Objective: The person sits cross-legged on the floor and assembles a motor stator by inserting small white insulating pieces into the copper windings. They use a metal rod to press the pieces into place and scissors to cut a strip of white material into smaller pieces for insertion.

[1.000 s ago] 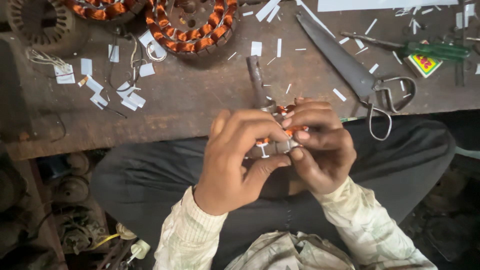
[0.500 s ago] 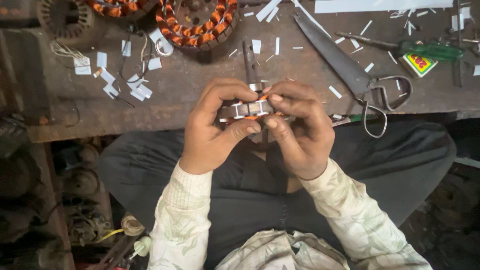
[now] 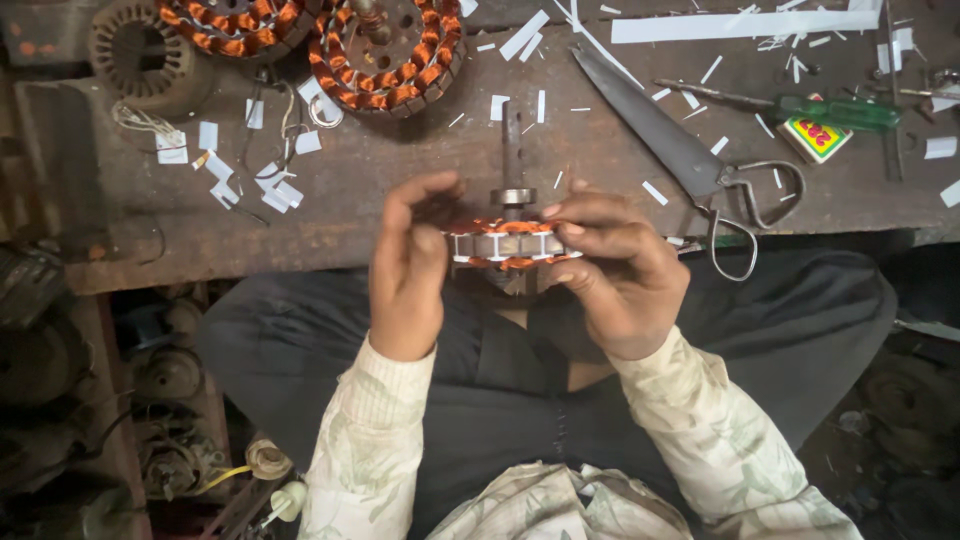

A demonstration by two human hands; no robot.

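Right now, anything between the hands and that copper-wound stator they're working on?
Nothing visible. The left hand and right hand are both already on the wound stator, one at each side, holding it above the lap at the bench edge. The big scissors lie off to the right, apart from it.

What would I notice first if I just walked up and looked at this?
First, the two hands in the middle: the left hand and right hand hold a round motor part with orange copper windings at the near edge of the wooden bench. Behind them, at the top, lie two more orange-wound rings, and to the right lie big metal shears among white paper scraps.
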